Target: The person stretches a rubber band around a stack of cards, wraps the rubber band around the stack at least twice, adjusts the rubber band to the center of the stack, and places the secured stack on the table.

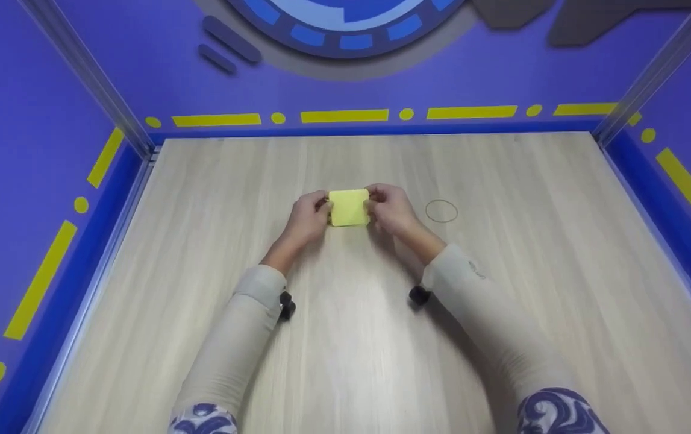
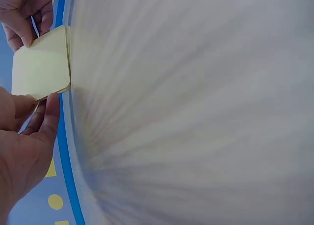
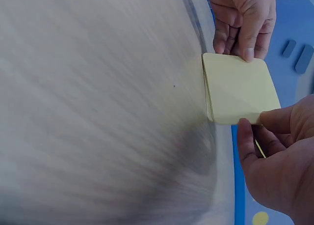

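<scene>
Both hands hold a thin stack of yellow square cards (image 1: 349,208) with rounded corners, one at each side. My left hand (image 1: 308,217) pinches the left edge, thumb on the near face and fingers behind. At the opposite edge my right hand (image 1: 392,210) pinches in the same way. In the left wrist view the cards (image 2: 41,65) show more than one layer along the lower edge. The right wrist view shows the cards (image 3: 240,89) slightly fanned apart at that edge. Their back face is hidden.
A thin ring like a rubber band (image 1: 441,211) lies on the wooden table (image 1: 345,337), right of my right hand. Blue panels (image 1: 345,90) with yellow marks stand round the table's back and sides, with metal posts at the far corners.
</scene>
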`<state>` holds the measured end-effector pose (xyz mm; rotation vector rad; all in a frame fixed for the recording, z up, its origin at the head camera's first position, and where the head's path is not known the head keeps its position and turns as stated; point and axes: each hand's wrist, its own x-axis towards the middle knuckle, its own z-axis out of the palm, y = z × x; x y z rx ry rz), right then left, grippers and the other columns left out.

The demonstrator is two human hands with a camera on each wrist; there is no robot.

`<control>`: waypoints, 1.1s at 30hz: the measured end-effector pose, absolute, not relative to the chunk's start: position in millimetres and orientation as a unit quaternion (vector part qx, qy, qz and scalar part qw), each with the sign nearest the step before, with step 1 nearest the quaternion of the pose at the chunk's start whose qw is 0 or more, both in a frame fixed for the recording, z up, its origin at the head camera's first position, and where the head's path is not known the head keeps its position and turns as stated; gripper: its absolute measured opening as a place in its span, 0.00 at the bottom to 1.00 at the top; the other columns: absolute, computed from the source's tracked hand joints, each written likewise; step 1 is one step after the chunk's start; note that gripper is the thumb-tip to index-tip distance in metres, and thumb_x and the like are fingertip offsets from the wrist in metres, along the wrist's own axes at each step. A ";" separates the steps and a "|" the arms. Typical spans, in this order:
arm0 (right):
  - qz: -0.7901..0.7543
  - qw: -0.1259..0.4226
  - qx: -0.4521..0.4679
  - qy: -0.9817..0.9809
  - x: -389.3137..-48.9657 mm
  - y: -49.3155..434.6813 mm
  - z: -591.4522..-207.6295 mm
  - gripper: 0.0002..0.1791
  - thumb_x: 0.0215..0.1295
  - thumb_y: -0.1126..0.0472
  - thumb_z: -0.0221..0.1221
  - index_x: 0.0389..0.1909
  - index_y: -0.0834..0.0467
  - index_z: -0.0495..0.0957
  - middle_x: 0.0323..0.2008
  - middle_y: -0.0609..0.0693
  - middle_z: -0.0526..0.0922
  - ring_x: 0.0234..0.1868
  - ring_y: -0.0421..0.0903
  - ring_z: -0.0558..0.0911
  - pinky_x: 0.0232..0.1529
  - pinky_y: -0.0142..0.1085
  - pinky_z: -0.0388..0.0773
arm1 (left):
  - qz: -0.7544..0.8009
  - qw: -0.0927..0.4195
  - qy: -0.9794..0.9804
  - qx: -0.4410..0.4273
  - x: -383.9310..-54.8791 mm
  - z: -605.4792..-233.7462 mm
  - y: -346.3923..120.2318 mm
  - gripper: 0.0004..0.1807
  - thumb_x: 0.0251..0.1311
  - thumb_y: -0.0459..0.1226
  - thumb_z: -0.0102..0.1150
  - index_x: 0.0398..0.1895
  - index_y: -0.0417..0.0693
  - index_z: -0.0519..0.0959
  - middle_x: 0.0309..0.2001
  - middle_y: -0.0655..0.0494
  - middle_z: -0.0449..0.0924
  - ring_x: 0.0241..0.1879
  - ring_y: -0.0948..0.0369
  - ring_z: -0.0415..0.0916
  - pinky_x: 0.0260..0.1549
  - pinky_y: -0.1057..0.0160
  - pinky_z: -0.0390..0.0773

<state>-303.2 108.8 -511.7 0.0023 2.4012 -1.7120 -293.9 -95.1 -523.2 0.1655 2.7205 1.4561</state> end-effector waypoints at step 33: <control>-0.605 0.121 0.012 0.787 -297.2 120.6 -498.7 0.13 0.72 0.62 0.54 0.52 0.61 0.79 0.40 0.54 0.82 0.37 0.46 0.82 0.46 0.47 0.83 | 0.592 0.129 0.793 0.056 -287.7 -508.5 -96.3 0.11 0.75 0.40 0.47 0.40 0.41 0.74 0.30 0.52 0.79 0.26 0.57 0.84 0.39 0.47 0.86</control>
